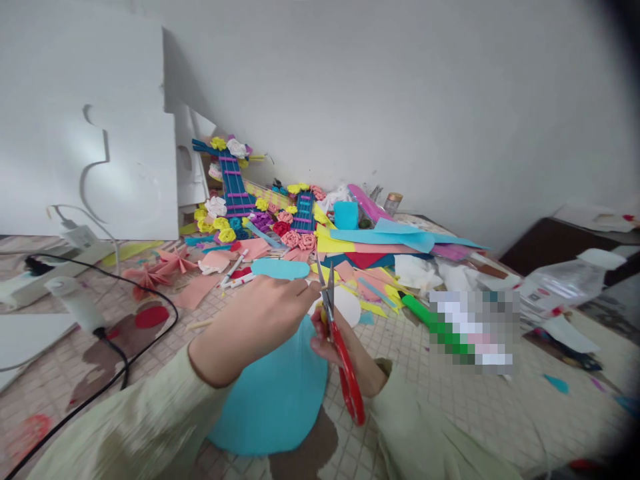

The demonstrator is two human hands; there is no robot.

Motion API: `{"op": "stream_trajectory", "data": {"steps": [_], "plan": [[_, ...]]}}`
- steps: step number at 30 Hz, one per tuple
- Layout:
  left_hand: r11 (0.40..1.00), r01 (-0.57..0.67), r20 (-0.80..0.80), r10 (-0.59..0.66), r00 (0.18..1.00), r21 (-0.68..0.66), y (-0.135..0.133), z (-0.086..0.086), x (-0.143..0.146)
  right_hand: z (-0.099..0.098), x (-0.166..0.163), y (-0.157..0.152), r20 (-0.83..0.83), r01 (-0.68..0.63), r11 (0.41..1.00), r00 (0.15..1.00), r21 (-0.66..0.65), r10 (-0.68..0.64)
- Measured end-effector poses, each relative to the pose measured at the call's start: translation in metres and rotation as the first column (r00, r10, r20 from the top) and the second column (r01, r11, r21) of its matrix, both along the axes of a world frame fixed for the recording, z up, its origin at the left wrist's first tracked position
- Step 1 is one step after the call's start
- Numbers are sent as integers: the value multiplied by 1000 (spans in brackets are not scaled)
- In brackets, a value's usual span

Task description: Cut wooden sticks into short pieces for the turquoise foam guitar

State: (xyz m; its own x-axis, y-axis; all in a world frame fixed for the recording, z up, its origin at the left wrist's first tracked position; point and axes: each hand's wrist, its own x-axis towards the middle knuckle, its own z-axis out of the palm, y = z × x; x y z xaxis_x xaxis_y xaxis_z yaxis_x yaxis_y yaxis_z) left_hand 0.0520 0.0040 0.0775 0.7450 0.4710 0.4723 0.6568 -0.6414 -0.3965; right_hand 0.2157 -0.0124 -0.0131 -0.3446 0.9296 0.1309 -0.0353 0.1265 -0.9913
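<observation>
My left hand [255, 317] is closed, its fingertips pinching a thin wooden stick [200, 325] that runs beneath the hand. The stick's other end seems to lie at the blades of the red-handled scissors [344, 363]. My right hand [350, 343] is closed around the scissors near their pivot, blades pointing up and slightly apart, handles hanging down toward me. Below both hands is a large rounded light-blue sheet [273, 407] on the table. A white round piece [347, 305] lies just behind the scissors, and a light-blue oval piece [280, 269] lies beyond my left hand.
Blue guitar-like shapes [235, 183] with paper flowers lean at the back wall. Coloured paper scraps [373, 283] cover the table's middle. A glue gun [75, 303] with a black cable lies left. At right are a green marker [420, 310] and a clear plastic bottle [565, 287].
</observation>
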Motion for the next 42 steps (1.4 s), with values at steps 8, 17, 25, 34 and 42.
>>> {"op": "stream_trajectory", "data": {"steps": [8,17,25,34,42], "plan": [[1000,24,19,-24,1000,19,0,0,0,-5,-2,3,-85,-14,998,996,-64,9],[957,32,276,52,960,-289,0,5,4,4,-2,3,76,160,946,979,280,-188],[652,281,527,214,823,-704,-2,5,12,11,4,5,228,228,805,885,547,-406],[673,281,564,245,788,-684,-3,7,11,6,3,5,216,279,874,897,398,-385],[751,240,582,227,781,-615,-3,9,6,8,5,5,256,137,881,926,452,-276]]}}
